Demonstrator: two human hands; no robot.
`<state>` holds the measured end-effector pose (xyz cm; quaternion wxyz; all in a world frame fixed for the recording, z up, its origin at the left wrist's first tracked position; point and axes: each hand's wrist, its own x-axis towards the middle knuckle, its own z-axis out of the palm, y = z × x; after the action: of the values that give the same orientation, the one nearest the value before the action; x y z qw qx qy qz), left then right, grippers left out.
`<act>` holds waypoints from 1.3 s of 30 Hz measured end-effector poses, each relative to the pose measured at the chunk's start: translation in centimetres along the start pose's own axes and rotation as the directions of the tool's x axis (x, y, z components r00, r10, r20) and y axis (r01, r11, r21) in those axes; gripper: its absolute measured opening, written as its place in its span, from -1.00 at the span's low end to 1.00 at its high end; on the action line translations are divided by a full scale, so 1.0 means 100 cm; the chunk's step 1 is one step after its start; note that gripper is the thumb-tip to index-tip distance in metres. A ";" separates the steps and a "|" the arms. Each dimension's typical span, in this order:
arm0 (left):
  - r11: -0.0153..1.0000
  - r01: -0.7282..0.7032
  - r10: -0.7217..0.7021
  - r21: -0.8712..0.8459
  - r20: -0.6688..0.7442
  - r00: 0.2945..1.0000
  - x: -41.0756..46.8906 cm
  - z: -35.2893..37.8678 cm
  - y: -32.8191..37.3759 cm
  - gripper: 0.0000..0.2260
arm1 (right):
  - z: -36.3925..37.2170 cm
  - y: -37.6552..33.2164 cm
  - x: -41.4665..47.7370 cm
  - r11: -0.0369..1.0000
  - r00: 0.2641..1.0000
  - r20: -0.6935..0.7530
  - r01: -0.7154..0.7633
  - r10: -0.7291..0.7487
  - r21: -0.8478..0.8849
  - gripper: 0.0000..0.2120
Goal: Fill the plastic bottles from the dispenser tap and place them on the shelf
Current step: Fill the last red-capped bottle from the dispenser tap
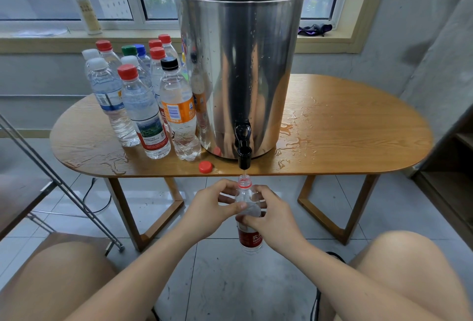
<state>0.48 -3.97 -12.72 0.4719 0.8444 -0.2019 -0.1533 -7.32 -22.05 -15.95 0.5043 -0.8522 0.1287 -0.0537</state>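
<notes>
Plastic bottle (250,237), uncapped, red label, held below the table (358,121) edge with its mouth right under the tap (243,146) of the steel dispenser (238,64); a thin stream seems to run from spout to mouth. Your left hand (212,201) has thumb and fingers curled round the bottle's shoulder; your right hand (271,214) wraps the body just above the label; both grips closed on it, nothing else held. Fill level: cannot tell, your hands cover the clear part.

Step in hand, as I judge it: filling. Notes for doing it well:
- keep the mouth centred under the spout and the bottle upright; the opening is narrow and the stream will miss with little tilt;
- hold firmly but do not squeeze; thin walls will likely buckle and push water out over the rim;
- shift a thumb so you can watch the level rise; stop short of the neck;
- free one hand early for the tap lever, since both are now occupied; the other must take the full weight.

Puddles (291,128) on the table beside the dispenser suggest spills come easily here; wet fingers may slip. The loose red cap (205,166) lies near the table's front edge, left of the tap, close to reach; capped bottles (143,95) stand grouped on the left of the table.
</notes>
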 end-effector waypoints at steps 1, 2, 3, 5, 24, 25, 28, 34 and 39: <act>1.000 0.001 -0.001 -0.001 0.003 1.000 0.000 0.000 0.000 -0.68 | 0.000 0.000 0.000 1.000 1.000 -0.001 -0.001 0.001 -0.002 -0.35; 1.000 0.002 -0.002 -0.002 0.004 1.000 0.000 0.000 0.000 -0.69 | 0.000 0.000 0.000 1.000 1.000 0.000 -0.003 0.003 -0.002 -0.35; 1.000 0.002 -0.002 -0.003 0.005 1.000 0.000 0.000 0.000 -0.69 | 0.000 0.000 0.000 1.000 1.000 0.001 -0.005 0.005 -0.002 -0.35; 1.000 0.004 -0.004 -0.004 0.005 1.000 -0.001 0.000 0.001 -0.69 | 0.000 0.000 0.000 1.000 1.000 0.002 -0.007 0.007 -0.005 -0.34; 0.999 0.012 -0.012 -0.032 0.007 1.000 -0.002 0.000 0.002 -0.71 | 0.002 0.003 0.001 1.000 1.000 -0.011 0.009 -0.009 0.003 -0.36; 1.000 0.012 -0.012 -0.027 0.007 1.000 -0.002 0.000 0.002 -0.70 | 0.002 0.003 0.001 1.000 1.000 -0.011 0.008 -0.008 0.007 -0.36; 1.000 0.016 -0.016 -0.025 0.007 1.000 -0.002 0.000 0.002 -0.70 | 0.003 0.004 0.001 1.000 1.000 -0.010 0.003 -0.003 0.010 -0.36; 1.000 0.021 -0.021 -0.022 0.014 1.000 -0.003 0.000 0.003 -0.70 | 0.002 0.004 0.001 1.000 1.000 -0.008 0.006 -0.006 0.007 -0.38; 1.000 0.028 -0.028 -0.012 0.019 0.999 -0.002 0.000 0.005 -0.69 | 0.002 0.004 0.001 1.000 1.000 -0.003 0.006 -0.006 0.006 -0.37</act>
<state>0.20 -4.08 -12.28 0.4727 0.8429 -0.1935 -0.1692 -7.25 -22.06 -16.40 0.5064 -0.8510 0.1269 -0.0568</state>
